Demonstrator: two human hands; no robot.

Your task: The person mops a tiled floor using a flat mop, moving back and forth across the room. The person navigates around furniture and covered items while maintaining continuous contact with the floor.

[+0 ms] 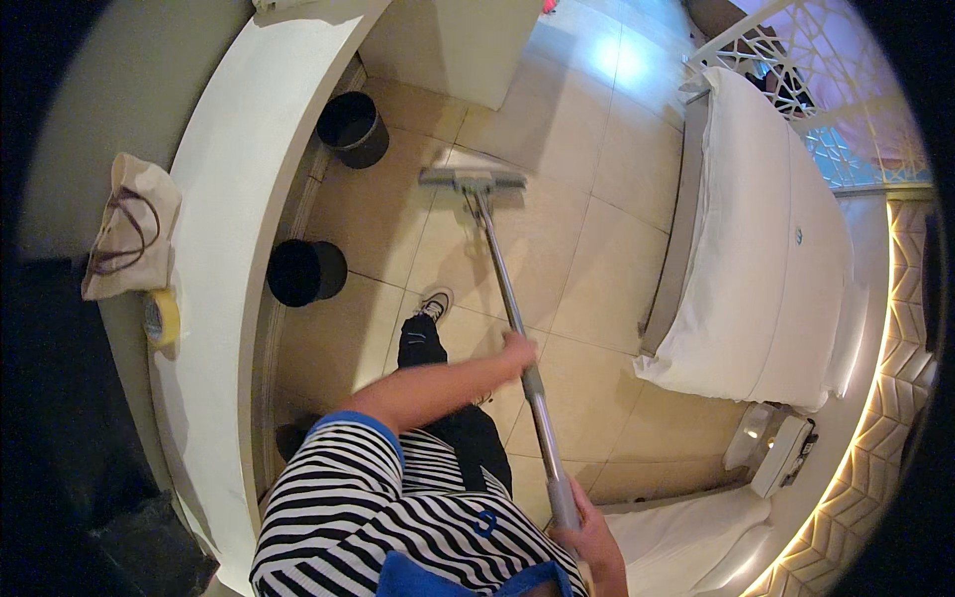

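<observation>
My left hand [520, 352] is closed around the middle of the metal pole of a mop [501, 280], just above a grey collar on the pole. Lower in the picture, my right hand [593, 531] grips the grey sleeve at the pole's near end. The wide grey mop head [471, 180] is on the beige tiled floor [522, 246] ahead of me and looks slightly blurred. My shoe [436, 304] stands on the tiles left of the pole.
Two black bins [353, 130] [307, 272] stand left, under a curved white counter [216, 246]. The counter bears a cloth bag [133, 227] and a yellow tape roll [163, 318]. At right are a white-covered bed [768, 261], a small bedside unit [781, 457] and another white bed [686, 533].
</observation>
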